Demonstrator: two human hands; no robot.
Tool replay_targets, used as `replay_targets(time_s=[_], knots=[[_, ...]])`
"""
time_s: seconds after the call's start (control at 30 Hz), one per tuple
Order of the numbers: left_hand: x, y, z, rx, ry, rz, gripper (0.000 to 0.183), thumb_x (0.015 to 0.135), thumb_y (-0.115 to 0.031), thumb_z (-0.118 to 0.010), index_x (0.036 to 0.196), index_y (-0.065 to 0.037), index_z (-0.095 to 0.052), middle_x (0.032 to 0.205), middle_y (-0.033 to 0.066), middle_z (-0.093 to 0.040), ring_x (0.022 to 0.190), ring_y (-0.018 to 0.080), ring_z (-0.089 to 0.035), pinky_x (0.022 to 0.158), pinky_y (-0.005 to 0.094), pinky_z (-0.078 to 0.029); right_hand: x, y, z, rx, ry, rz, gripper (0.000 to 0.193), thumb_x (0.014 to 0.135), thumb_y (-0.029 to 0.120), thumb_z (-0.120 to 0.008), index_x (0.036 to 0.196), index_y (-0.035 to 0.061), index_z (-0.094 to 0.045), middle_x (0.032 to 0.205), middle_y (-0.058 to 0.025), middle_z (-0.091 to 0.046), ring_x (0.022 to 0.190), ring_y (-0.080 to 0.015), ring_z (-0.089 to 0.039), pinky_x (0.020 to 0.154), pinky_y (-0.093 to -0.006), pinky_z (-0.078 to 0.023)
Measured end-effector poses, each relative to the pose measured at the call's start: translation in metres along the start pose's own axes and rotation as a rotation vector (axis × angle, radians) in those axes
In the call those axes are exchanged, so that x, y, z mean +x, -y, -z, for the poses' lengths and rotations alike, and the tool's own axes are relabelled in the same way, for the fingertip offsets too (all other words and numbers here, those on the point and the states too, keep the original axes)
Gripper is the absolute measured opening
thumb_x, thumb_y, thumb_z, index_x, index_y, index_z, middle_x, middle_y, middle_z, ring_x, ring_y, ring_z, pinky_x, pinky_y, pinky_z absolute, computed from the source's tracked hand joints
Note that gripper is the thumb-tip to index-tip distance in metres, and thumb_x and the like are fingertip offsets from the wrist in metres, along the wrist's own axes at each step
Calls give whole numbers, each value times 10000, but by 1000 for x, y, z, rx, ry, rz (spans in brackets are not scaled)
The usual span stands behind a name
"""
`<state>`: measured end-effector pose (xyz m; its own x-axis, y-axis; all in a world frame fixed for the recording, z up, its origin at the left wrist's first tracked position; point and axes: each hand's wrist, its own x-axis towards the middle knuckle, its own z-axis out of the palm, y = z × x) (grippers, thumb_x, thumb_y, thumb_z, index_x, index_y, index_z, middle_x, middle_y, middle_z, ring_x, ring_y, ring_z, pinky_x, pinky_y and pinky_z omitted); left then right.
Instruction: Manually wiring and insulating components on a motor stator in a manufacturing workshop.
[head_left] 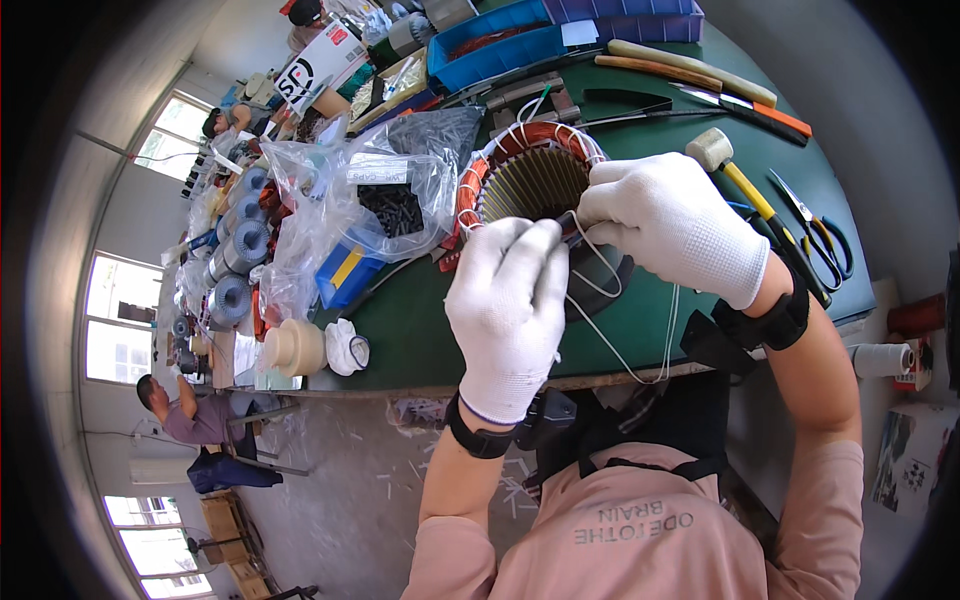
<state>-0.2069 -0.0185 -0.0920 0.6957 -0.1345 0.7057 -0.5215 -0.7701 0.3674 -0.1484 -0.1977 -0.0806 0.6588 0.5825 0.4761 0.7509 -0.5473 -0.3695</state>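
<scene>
A motor stator (pixel 535 180) with orange-copper windings stands on the green worktable, its ring of slots facing up. White cord ties lace its winding ends. My left hand (pixel 508 300), in a white knit glove, is closed in a pinch at the stator's near rim; what the fingertips grip is hidden. Just right of it, my right hand (pixel 675 220), gloved alike, pinches at the same rim. White cord (pixel 612 343) comes from around its fingertips and loops down over the table edge. A small dark piece shows between both hands' fingertips, too covered to name.
Right of the stator lie a mallet (pixel 740 170), scissors (pixel 815 230) and long-handled tools (pixel 690 70). Left are a plastic bag of black pieces (pixel 390 205), a small blue bin (pixel 347 272) and cream spools (pixel 295 347). Blue bins (pixel 500 45) stand behind. A person (pixel 200 420) works far left.
</scene>
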Motion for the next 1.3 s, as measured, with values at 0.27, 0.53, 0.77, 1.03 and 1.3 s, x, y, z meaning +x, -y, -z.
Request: replay_targets(time_s=[0.27,0.53,0.77,1.03,1.3], knots=[[-7,19,1,-152,-91,13,146,775,20,-709,915,-11,-682,903,101,-625,779,226,-632,702,311,-512,-3,7,-10,-194,-108,35,39,762,106,-672,766,74,-649,761,-74,-574,713,-272,-624,634,-367,-505],[-96,92,19,254,475,171,177,789,-25,-594,950,-59,-660,985,101,-623,877,305,-620,742,394,-519,-14,-4,-11,204,-144,-56,145,790,86,-693,932,71,-672,889,-116,-610,781,-319,-630,683,-374,-508],[-119,103,11,296,446,59,219,769,-3,-603,973,-71,-639,954,101,-622,855,297,-617,729,390,-521,-33,-6,-10,144,-290,-109,203,763,23,-706,961,41,-662,863,-104,-590,737,-292,-620,659,-348,-496],[-61,30,31,-60,200,286,285,817,26,-630,1098,-15,-645,831,63,-624,621,93,-568,574,224,-471,-28,-8,-21,69,-348,-37,175,748,52,-733,914,68,-683,901,-88,-603,757,-268,-639,650,-333,-517],[-24,8,18,-102,99,360,194,791,11,-712,978,4,-664,802,52,-613,610,85,-541,565,233,-456,-11,-7,-17,-38,-286,93,102,716,66,-675,803,73,-624,845,-86,-579,759,-267,-609,605,-346,-494]])
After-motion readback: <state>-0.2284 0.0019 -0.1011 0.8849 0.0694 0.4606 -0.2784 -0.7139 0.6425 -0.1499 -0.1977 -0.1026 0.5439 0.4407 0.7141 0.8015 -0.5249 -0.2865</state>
